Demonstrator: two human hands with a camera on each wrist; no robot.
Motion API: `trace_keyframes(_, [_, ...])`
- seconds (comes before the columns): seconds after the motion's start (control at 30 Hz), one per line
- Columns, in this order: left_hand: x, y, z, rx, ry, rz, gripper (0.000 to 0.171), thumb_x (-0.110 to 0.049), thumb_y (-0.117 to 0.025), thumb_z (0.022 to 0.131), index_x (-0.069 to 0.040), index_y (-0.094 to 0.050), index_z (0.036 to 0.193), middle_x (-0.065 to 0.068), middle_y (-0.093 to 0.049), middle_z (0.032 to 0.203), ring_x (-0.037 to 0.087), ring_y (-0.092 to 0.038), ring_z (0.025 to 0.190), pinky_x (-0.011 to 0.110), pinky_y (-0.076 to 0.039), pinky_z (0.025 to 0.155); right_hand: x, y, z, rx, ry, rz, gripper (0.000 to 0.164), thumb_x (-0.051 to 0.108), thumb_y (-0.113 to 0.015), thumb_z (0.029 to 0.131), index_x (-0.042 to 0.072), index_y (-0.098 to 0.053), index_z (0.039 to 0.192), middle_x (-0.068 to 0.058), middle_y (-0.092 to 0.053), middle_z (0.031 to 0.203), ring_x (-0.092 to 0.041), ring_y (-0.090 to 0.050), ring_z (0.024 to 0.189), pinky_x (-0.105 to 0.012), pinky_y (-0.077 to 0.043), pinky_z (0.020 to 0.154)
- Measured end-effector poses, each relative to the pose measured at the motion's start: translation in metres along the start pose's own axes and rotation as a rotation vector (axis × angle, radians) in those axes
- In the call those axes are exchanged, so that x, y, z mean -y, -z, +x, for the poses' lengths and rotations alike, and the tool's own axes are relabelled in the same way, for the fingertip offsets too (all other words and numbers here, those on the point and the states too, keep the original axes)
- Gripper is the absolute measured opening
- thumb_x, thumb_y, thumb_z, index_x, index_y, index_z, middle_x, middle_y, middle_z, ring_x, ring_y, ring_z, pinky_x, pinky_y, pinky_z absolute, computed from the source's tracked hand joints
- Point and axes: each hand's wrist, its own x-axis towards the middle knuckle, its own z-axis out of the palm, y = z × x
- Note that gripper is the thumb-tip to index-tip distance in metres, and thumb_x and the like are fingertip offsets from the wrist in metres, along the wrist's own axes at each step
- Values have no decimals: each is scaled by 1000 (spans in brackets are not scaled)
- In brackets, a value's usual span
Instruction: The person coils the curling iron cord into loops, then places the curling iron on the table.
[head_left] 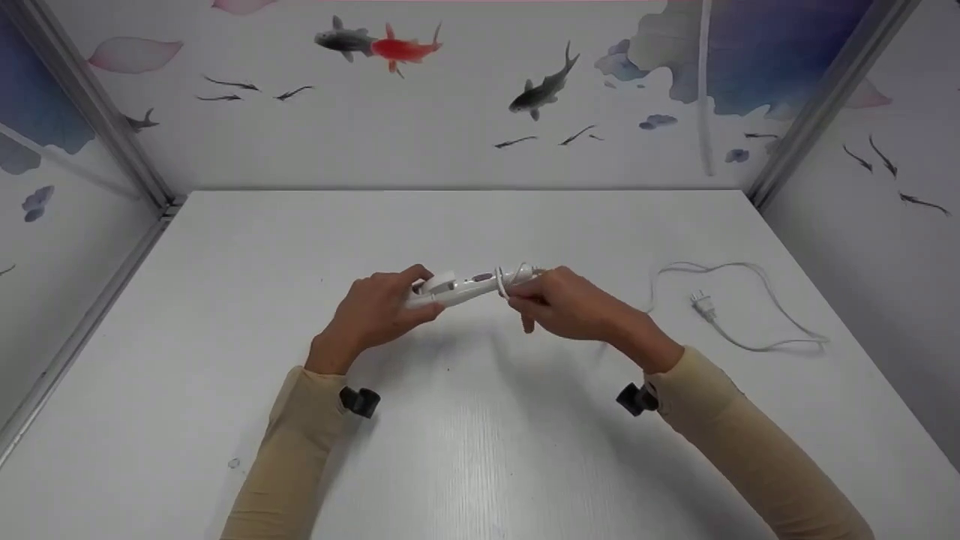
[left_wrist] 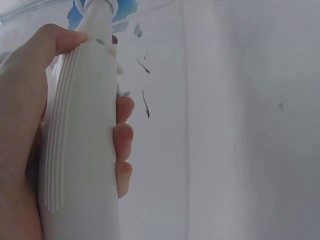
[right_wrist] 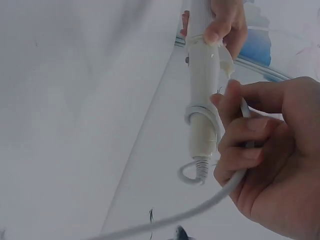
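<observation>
A white curling iron (head_left: 471, 290) with a small dark button is held above the table, angled slightly up to the right. My left hand (head_left: 375, 309) grips its wider, ribbed end; in the left wrist view the fingers wrap round the ribbed body (left_wrist: 85, 130). My right hand (head_left: 574, 304) is at the cord end and pinches the white power cord (right_wrist: 210, 201) between thumb and curled fingers. One turn of cord circles the narrow handle (right_wrist: 204, 80), and a small loop bends at the coiled strain relief (right_wrist: 201, 167).
The cord's far part (head_left: 765, 277) lies in a loose loop on the white table (head_left: 450, 465) at the right, ending in a two-pin plug (head_left: 703, 305). White panels (head_left: 450, 142) painted with fish surround the table's back and sides.
</observation>
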Motion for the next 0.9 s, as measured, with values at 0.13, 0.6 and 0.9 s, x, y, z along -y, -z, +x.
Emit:
trace_keyframes(0.13, [2,0,-1,-12,8,-26,44,-47,-63,92,-19,-62,126,10,-73,101,25,-62,81,41,-50,73,-15,-4,1,145,31,119,40,16,-50,105,14,-54,144,-9,-77,89,-10,-40,55,-22,-38,57])
trace_keyframes(0.6, [-3,12,-5,1,11,-208,42,-43,-67,92,-22,-63,127,9,-72,110,25,-62,89,38,-48,76,-54,-4,33,135,-131,212,37,46,-55,100,14,-73,97,3,-51,70,-18,-45,68,-31,-38,65])
trace_keyframes(0.9, [-5,3,-5,57,-38,-181,41,-43,-69,91,-21,-65,125,7,-72,105,19,-59,80,34,-45,71,-68,12,49,46,-16,30,10,8,-67,94,2,-75,97,-10,-71,90,-15,-51,76,-30,-46,73])
